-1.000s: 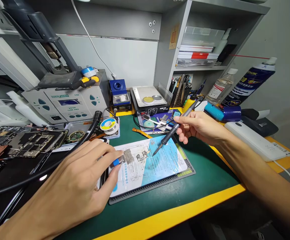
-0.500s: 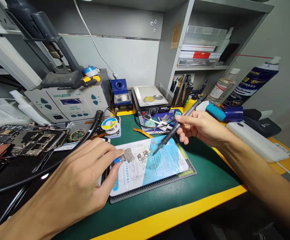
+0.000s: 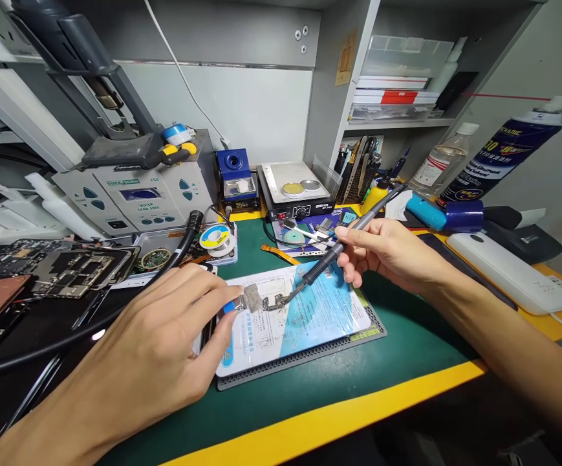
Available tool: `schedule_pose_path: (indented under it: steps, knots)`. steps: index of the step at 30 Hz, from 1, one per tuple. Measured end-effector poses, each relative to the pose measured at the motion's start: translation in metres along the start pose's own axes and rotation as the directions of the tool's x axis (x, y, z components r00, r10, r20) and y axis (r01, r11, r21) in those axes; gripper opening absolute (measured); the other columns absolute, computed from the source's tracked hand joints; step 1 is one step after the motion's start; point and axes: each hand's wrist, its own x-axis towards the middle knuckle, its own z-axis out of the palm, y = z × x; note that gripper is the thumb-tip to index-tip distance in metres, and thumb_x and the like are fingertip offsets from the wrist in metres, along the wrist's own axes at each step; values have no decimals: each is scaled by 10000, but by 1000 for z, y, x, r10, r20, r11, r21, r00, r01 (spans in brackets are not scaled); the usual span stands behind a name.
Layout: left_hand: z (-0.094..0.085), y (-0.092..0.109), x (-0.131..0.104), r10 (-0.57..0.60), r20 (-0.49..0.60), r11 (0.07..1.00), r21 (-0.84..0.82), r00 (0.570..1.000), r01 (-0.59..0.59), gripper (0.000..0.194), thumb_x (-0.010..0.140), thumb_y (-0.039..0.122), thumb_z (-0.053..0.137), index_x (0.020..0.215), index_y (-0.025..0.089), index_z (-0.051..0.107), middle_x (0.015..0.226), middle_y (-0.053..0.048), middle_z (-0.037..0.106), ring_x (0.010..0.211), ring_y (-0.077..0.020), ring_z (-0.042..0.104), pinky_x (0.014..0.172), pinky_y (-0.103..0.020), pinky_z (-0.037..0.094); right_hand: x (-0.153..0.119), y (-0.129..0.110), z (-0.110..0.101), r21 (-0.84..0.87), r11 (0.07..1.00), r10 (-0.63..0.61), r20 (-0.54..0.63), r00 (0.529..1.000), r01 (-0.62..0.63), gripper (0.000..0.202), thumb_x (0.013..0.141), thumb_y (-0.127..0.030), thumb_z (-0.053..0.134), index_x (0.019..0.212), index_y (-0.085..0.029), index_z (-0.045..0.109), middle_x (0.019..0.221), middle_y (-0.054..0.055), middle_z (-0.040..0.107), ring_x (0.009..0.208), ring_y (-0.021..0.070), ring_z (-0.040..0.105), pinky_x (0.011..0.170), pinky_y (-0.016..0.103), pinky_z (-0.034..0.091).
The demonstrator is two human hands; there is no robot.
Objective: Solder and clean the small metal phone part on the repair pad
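Note:
My right hand [image 3: 375,249] is closed round a slim dark soldering iron [image 3: 328,262], thumb and fingertips pinching its grip. The iron's tip reaches the right end of a small dark circuit piece [image 3: 277,301]; whether it touches cannot be made out. Between thumb and index finger, my left hand [image 3: 178,323] pinches a small blue-ended piece with a grey metal mesh pad [image 3: 252,298]. That pad lies against the circuit piece's left side. Both rest over a white and blue printed card [image 3: 319,317], which lies on a grey perforated mat [image 3: 304,359].
A solder spool [image 3: 216,241] and an orange flex strip [image 3: 281,254] lie behind the card. Farther back stand a blue soldering station [image 3: 235,178], a hot plate [image 3: 295,188] and a hot-air station [image 3: 140,194]. A black hose [image 3: 183,243] crosses at left; a spray can [image 3: 504,155] stands right.
The soldering iron's tip has moved left from bare card to the circuit piece. My left hand keeps its pinch, and the whole view has shifted slightly.

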Motion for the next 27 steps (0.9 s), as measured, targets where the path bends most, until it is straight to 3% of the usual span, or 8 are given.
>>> schedule_pose_path:
  steps: [8, 14, 27]
  knots:
    - [-2, 0, 3, -22, -13, 1000, 6, 1000, 22, 172, 917, 157, 602, 1085, 193, 605, 1012, -64, 656, 960, -230, 589, 914, -428, 467, -1, 1, 2, -5, 1000, -29, -32, 999, 29, 448, 768, -506, 824, 587, -117, 696, 575, 106, 710, 461, 164, 654, 459, 250, 561]
    - [-4, -1, 2, -31, -12, 999, 5, 999, 31, 224, 918, 147, 601, 1139, 184, 616, 1016, -67, 651, 955, -225, 581, 894, -428, 467, -1, -1, 2, -38, 998, -43, -35, 998, 42, 436, 731, -491, 854, 557, -122, 700, 570, 108, 713, 459, 170, 656, 455, 250, 561]
    - [-4, 2, 1, -39, -2, 998, -40, 999, 39, 291, 888, 91, 641, 1169, 163, 616, 1037, -72, 650, 965, -212, 571, 892, -420, 479, -5, -2, 2, -2, 997, -81, -67, 994, 81, 405, 859, -392, 764, 564, -130, 674, 618, 77, 693, 492, 158, 654, 473, 247, 541]
